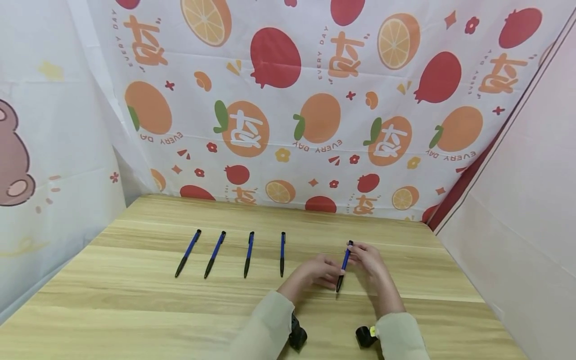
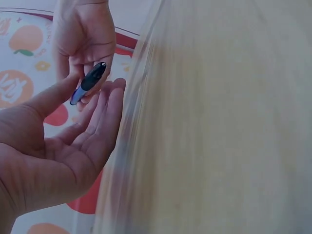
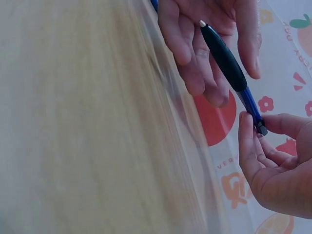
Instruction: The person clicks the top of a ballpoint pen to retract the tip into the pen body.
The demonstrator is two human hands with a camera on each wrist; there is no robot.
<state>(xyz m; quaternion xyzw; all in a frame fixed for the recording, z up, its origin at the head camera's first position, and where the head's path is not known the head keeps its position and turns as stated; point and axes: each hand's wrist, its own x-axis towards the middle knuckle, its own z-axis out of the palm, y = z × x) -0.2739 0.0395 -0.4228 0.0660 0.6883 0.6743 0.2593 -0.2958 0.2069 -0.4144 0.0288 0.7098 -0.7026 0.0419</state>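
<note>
A blue pen with a black grip [image 1: 346, 260] is held above the table, tilted, its writing tip pointing down toward the near side. My right hand [image 1: 370, 261] pinches its clip end between thumb and fingers; the right wrist view shows the pinch on the pen [image 3: 226, 58] closely. Around the pen's lower part is my left hand [image 1: 318, 270], thumb and fingers spread apart. In the right wrist view, a gap shows between the left hand's thumb [image 3: 249, 44] and the pen. Whether any left finger touches it I cannot tell.
Several matching pens lie side by side to the left, the nearest being a blue pen [image 1: 282, 254]. The wooden table [image 1: 148, 330] ends at a fruit-print curtain [image 1: 279, 125] behind, with pale cloth walls at both sides. Black wrist cameras [image 1: 297, 336] sit at both sleeves.
</note>
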